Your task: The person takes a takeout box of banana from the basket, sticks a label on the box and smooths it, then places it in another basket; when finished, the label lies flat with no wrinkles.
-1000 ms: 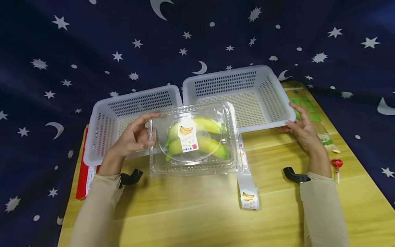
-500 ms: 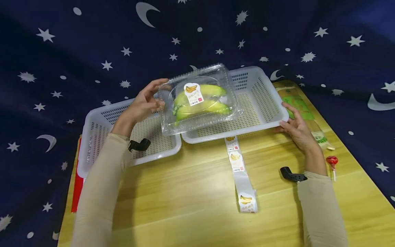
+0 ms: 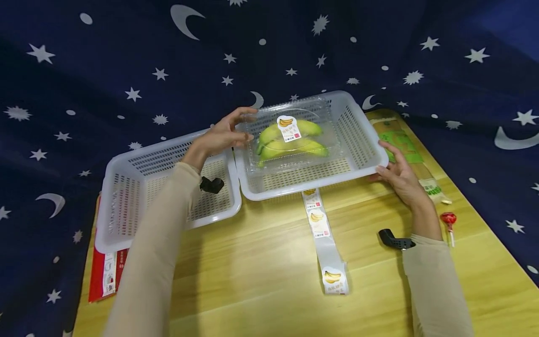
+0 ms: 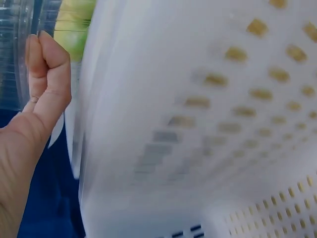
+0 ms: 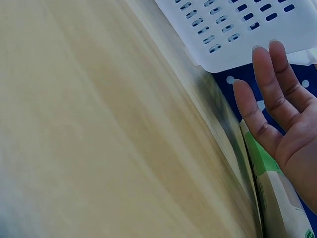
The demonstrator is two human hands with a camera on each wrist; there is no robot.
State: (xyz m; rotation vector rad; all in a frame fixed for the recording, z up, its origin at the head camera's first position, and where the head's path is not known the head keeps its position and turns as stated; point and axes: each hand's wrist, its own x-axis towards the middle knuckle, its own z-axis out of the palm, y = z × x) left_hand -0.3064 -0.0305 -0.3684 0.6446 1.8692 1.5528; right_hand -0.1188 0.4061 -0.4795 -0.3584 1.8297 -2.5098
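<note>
In the head view, my left hand (image 3: 221, 133) pinches the left edge of a clear plastic clamshell box (image 3: 269, 164). Green-yellow bananas (image 3: 309, 147) lie inside it, under a white banana sticker (image 3: 289, 129) on the lid. The box is over the right white basket (image 3: 286, 189), mostly within its rim; whether it touches the bottom I cannot tell. In the left wrist view, the thumb and finger (image 4: 52, 64) meet at the box's edge. My right hand (image 3: 402, 180) touches that basket's right front corner, and its fingers (image 5: 267, 79) are fairly straight in the right wrist view.
A second white basket (image 3: 210, 217) stands to the left, beside a red packet (image 3: 98, 276). A strip of banana stickers (image 3: 326, 248) lies on the wooden table (image 3: 261, 290). At the right are a green-labelled package (image 3: 400, 145) and a red lollipop (image 3: 448, 218).
My left hand has carried the box of bananas away from me and to the right, over the right basket. My right hand stays at the basket's corner.
</note>
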